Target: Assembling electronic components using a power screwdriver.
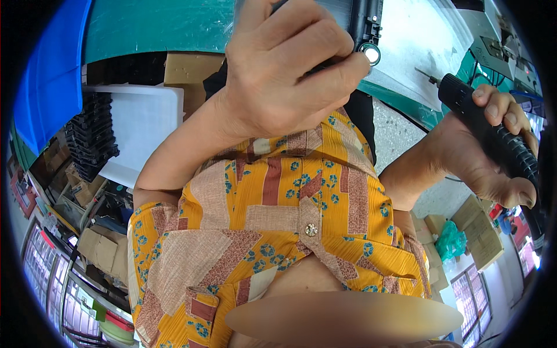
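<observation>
My left hand [287, 75] is closed, its fingers curled round a black plastic housing [361, 20] near the top of the view. A round, bright, lens-like ring [370, 54] shows at the housing's corner, beside my fingertips. Much of the housing is hidden by my hand or cut off by the upper edge. At the right, my right hand [464, 148] wraps round a black electric screwdriver [490, 136]. Its thin metal bit [426, 74] points up and left, apart from the housing.
A green work surface [156, 26] runs across the top, with a clear plastic sheet [423, 40] on its right part. Stacked black plastic parts [93, 136] stand by a white tray [145, 116] at the left. A blue bin [52, 69] and cardboard boxes [104, 252] are nearby.
</observation>
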Tool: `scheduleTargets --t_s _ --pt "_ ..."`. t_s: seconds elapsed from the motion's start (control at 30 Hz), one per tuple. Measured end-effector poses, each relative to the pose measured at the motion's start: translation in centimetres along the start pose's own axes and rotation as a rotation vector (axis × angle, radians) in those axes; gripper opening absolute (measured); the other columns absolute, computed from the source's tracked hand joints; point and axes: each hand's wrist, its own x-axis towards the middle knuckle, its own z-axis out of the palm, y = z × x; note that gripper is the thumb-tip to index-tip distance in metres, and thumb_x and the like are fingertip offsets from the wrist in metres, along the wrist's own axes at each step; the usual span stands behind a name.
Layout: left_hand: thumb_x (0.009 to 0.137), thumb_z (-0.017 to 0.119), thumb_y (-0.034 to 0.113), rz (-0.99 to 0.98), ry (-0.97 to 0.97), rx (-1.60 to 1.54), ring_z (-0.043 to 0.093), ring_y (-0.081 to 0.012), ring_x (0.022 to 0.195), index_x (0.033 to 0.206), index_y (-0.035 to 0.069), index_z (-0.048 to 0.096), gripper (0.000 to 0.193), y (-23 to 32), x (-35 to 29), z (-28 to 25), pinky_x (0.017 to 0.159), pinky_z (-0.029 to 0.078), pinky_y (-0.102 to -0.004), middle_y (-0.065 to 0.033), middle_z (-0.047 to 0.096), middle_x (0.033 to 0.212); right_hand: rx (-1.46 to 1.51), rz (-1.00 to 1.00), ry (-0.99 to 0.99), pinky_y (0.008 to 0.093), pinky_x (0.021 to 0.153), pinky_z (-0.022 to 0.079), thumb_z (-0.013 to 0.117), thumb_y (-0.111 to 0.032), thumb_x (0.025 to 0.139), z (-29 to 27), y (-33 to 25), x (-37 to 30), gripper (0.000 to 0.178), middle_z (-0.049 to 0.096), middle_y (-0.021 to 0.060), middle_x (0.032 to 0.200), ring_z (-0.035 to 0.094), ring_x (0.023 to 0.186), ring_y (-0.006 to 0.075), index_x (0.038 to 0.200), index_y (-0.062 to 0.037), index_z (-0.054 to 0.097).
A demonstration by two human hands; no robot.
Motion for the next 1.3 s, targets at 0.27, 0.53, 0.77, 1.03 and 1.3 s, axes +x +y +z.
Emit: scheduleTargets --t_s 0.27,0.53,0.77,1.03,1.3 --pt "0.068 0.075 0.010 -0.204 0.278 -0.054 0.060 -0.0173 0.072 0.090 0.007 0.076 0.022 1.7 0.7 3.2 0.093 0.049 -0.0495 -0.0004 0.060 0.077 0.033 -0.006 -0.047 0.0424 0.069 0.054 0.065 -0.088 0.073 -0.4 0.4 0.2 0.078 0.065 0.0077 0.089 0.065 0.073 0.0218 0.104 -0.0167 0.066" --pt "0.072 0.074 0.011 -0.080 0.335 0.074 0.061 -0.0176 0.074 0.084 0.006 0.075 0.014 2.0 0.3 3.7 0.093 0.051 -0.0511 -0.0005 0.061 0.077 -0.018 -0.029 -0.073 0.0414 0.068 0.052 0.063 -0.088 0.075 -0.2 0.0 0.6 0.079 0.065 0.0065 0.091 0.063 0.074 0.0215 0.108 -0.0162 0.066" --pt "0.066 0.075 0.009 -0.086 0.033 0.057 0.061 -0.0244 0.076 0.089 0.000 0.074 0.025 2.5 0.3 1.2 0.082 0.053 -0.0480 -0.0079 0.062 0.081 0.127 -0.094 -0.134 0.0424 0.067 0.052 0.056 -0.064 0.097 3.1 0.7 -0.7 0.064 0.058 0.0119 0.098 0.059 0.080 0.0240 0.125 -0.0068 0.058" --pt "0.067 0.075 0.006 -0.033 0.045 -0.056 0.060 -0.0236 0.074 0.098 0.000 0.074 0.031 1.8 0.7 1.9 0.071 0.054 -0.0405 -0.0075 0.061 0.082 0.153 -0.106 -0.129 0.0391 0.068 0.044 0.064 -0.076 0.082 -0.5 -6.4 3.5 0.079 0.056 0.0080 0.092 0.055 0.077 0.0214 0.116 -0.0045 0.067" --pt "0.066 0.074 0.005 0.004 -0.025 -0.087 0.060 -0.0245 0.074 0.100 -0.002 0.073 0.034 1.0 1.1 1.4 0.069 0.053 -0.0409 -0.0084 0.061 0.083 0.026 -0.173 -0.137 0.0457 0.070 0.048 0.055 -0.087 0.079 -3.8 -4.6 10.5 0.084 0.061 0.0125 0.090 0.059 0.077 0.0273 0.105 -0.0091 0.071"
